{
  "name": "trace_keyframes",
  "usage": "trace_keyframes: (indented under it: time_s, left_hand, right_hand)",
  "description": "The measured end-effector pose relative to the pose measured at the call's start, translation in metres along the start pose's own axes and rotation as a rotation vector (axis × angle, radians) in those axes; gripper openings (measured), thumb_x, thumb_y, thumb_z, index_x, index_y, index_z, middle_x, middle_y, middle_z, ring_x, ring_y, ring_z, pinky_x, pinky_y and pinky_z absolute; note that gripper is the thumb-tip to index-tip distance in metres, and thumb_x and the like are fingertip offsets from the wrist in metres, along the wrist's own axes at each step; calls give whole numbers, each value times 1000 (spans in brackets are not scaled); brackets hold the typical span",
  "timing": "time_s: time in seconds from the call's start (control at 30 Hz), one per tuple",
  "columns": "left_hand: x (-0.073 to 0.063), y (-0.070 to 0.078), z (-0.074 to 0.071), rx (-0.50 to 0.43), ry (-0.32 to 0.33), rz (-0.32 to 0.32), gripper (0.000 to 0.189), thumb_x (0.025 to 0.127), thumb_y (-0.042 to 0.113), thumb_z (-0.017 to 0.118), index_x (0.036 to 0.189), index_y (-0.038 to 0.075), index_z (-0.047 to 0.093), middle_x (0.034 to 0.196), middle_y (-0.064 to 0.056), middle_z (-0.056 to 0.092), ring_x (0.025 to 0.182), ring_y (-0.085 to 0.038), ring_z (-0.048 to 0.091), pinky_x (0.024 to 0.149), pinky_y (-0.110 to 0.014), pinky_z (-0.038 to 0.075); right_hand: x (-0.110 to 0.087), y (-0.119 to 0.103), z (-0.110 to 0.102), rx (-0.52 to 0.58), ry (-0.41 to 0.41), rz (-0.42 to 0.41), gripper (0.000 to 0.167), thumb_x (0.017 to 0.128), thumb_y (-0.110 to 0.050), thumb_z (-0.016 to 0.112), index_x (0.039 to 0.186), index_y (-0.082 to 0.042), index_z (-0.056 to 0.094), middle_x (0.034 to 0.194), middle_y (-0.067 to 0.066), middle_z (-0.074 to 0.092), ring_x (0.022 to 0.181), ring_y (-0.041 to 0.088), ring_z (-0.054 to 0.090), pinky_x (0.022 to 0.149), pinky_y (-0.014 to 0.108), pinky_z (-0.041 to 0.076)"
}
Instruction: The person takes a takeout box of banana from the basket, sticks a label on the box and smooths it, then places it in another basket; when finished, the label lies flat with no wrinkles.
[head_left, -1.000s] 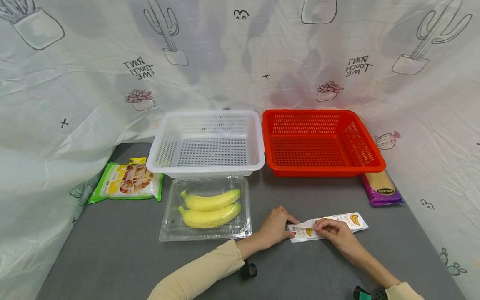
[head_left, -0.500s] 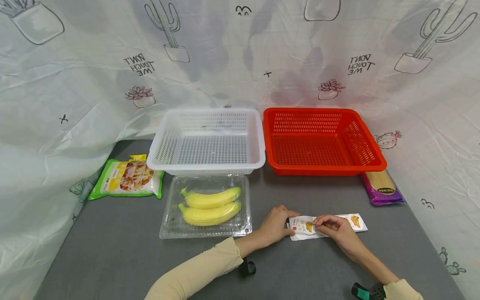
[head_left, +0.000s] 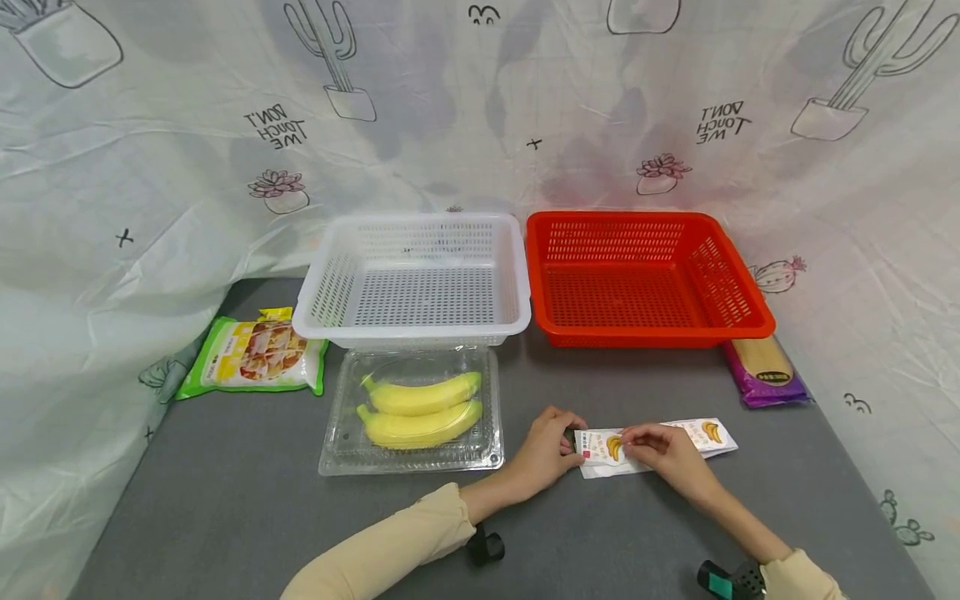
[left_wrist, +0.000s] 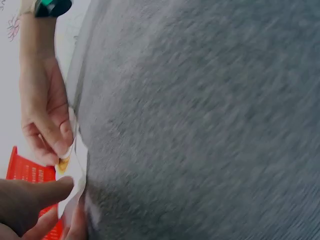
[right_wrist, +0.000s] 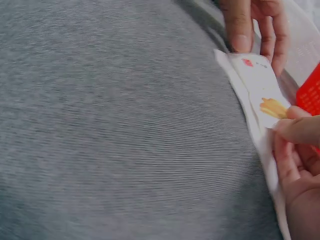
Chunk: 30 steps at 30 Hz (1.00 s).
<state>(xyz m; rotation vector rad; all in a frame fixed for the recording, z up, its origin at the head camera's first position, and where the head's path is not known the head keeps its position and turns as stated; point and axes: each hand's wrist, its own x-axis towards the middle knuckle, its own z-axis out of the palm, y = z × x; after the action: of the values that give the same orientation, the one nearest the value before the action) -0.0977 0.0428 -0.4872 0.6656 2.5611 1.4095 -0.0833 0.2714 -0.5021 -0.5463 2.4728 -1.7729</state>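
A white strip of banana-printed labels [head_left: 600, 450] lies across the table in the head view, two layers showing at its left part. At its left end is my left hand [head_left: 542, 452], thumb and fingers around the end of the strip; in the left wrist view the thumb [left_wrist: 57, 189] lies over the white paper. My right hand [head_left: 670, 458] pinches the strip near its middle, thumb and finger beside a printed banana, also seen in the right wrist view [right_wrist: 305, 155]. Left of my hands, two yellow bananas [head_left: 423, 423] sit inside a clear plastic clamshell box [head_left: 337, 454].
A white basket [head_left: 412, 340] and a red basket [head_left: 652, 337] stand side by side at the back. A green-edged food bag [head_left: 255, 358] lies at left, a purple packet [head_left: 768, 375] at right. A cactus-print sheet [head_left: 450, 108] hangs behind the grey table [head_left: 262, 483].
The upper label layer at the strip's left part, raised and creased a second ago, now lies flatter. My left hand has shifted slightly left, its fingers more curled; my right hand keeps its pinch.
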Motion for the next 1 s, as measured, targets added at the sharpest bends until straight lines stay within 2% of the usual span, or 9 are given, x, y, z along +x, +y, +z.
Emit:
trace_keyframes:
  time_s: [0.07, 0.13, 0.27, 0.47, 0.57, 0.7, 0.87, 1.0]
  left_hand:
    - [-2, -1, 1, -46, 43, 3, 40, 72, -5, 80, 109, 2, 65, 102, -8, 54, 79, -9, 56, 71, -13, 48]
    - [-4, -1, 3, -132, 77, -12, 40, 71, -8, 79, 109, 0, 65, 101, -11, 58, 82, -12, 59, 72, -15, 51]
    - [-6, -3, 7, -287, 105, -41, 33, 71, -13, 77, 101, -4, 67, 93, -15, 64, 79, -15, 64, 68, -16, 52]
    - [-3, -5, 8, -389, 173, -49, 31, 72, -14, 76, 100, -2, 68, 96, -15, 66, 85, -22, 66, 71, -19, 54]
    - [-1, -8, 9, -440, 151, -77, 32, 71, -14, 77, 100, -2, 67, 98, -14, 68, 90, -22, 68, 75, -20, 54]
    - [2, -11, 10, -440, 108, -99, 33, 68, -15, 78, 97, -4, 67, 96, -16, 70, 92, -22, 69, 76, -21, 53]
    - [6, -14, 12, -375, 97, -74, 33, 64, -16, 80, 93, -7, 68, 90, -17, 70, 87, -22, 70, 74, -19, 53]
    - [8, -14, 13, -311, 88, -58, 31, 64, -15, 81, 91, -6, 68, 87, -15, 70, 82, -18, 69, 72, -17, 53]
  right_hand:
    - [2, -4, -4, -35, -25, 75, 10, 83, 10, 66, 94, 12, 66, 96, 25, 66, 87, -2, 62, 71, 14, 50]
    - [3, -6, -8, -53, -46, 130, 12, 85, 7, 66, 96, 11, 66, 97, 25, 66, 85, -1, 62, 70, 14, 50]
    - [4, -7, -14, -47, -84, 206, 15, 87, 3, 66, 99, 12, 65, 98, 24, 66, 84, 0, 62, 70, 16, 50]
    - [7, -7, -18, -40, -120, 298, 22, 89, -6, 67, 104, 10, 66, 101, 21, 67, 86, 3, 63, 73, 18, 50]
    - [8, -7, -17, -48, -126, 314, 22, 89, -7, 67, 104, 9, 66, 102, 19, 67, 87, 3, 63, 74, 18, 50]
    - [10, -8, -15, -46, -132, 297, 20, 89, -4, 66, 103, 10, 66, 100, 20, 68, 86, 3, 63, 72, 19, 51]
    - [11, -6, -14, -36, -130, 241, 18, 88, 0, 67, 101, 12, 65, 99, 22, 67, 83, 2, 62, 70, 18, 51]
    - [8, -3, -11, -52, -84, 173, 13, 85, 4, 68, 97, 10, 67, 95, 22, 68, 82, 2, 63, 68, 16, 51]
